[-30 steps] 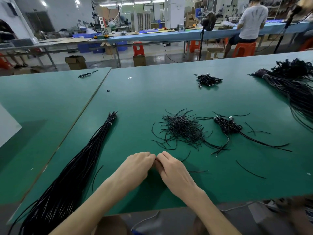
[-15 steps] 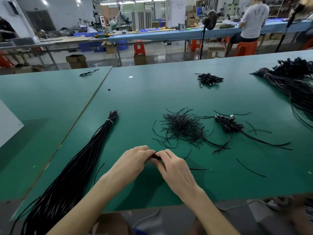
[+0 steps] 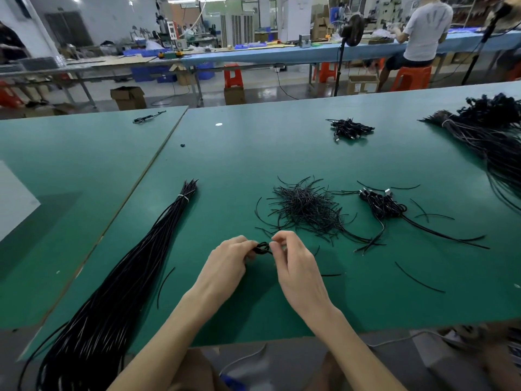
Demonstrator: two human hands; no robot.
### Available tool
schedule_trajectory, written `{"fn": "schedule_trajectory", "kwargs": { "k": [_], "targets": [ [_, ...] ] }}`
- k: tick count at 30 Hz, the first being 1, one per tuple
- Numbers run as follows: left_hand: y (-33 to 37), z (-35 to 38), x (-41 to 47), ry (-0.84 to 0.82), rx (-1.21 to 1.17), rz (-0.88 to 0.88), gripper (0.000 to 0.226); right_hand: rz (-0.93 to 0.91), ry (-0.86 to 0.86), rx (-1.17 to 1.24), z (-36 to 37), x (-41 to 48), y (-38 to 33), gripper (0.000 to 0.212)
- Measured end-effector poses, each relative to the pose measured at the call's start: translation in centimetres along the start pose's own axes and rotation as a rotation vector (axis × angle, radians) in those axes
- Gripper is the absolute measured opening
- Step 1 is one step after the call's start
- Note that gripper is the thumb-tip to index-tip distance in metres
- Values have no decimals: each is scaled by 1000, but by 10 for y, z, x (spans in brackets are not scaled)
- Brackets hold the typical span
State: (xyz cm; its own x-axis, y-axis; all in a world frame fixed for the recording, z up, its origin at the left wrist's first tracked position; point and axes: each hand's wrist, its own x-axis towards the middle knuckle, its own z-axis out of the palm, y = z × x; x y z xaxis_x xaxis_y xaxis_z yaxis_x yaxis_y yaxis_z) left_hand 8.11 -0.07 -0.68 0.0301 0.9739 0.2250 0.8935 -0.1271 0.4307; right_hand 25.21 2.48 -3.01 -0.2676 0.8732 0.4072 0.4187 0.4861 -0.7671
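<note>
Small coiled black cable (image 3: 263, 247) is pinched between curled grips of left hand (image 3: 228, 261) and right hand (image 3: 296, 263), over green table (image 3: 366, 300) | tying judged unfinished | few tied black cable coils (image 3: 383, 206) lie right of grip | long black cable sheaf (image 3: 127, 263) left of grip judged pending

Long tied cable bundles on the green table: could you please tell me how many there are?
2. The left bundle runs off the near edge; the right bundle lies at the far right, cut by the frame, so more may be hidden there.
</note>
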Motion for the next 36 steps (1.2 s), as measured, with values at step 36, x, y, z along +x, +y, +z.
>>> {"fn": "schedule_trajectory", "kwargs": {
  "k": [36],
  "targets": [
    [-2, 15, 2, 188, 96, 70, 51, 325, -312, -606, 24, 106, -3, 20]
  ]
}}
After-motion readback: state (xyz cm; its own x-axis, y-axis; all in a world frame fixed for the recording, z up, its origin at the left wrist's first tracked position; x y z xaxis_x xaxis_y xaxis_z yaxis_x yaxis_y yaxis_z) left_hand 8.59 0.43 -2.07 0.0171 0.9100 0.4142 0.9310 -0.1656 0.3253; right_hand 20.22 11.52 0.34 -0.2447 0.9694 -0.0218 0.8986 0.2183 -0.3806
